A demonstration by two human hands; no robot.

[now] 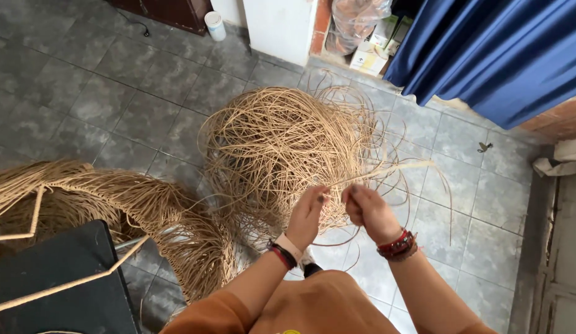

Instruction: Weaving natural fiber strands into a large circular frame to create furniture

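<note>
A big tangled pile of tan rattan strands point(281, 148) lies on the grey tiled floor in front of me. My left hand point(307, 215) and my right hand point(366, 210) are raised side by side over its near edge, both pinching thin rattan strands point(393, 168) that run up and to the right from my fingers. Both wrists wear red and dark bracelets. To my left, a partly woven rattan piece point(145, 213) curves across the floor with loose strand ends hanging down.
A black seat or board point(59, 272) with a pale frame rod sits at the lower left. A blue curtain point(498, 55) hangs at the upper right, with boxes and a plastic bag point(362, 31) beside it. A white cup point(215, 26) stands by the far wall.
</note>
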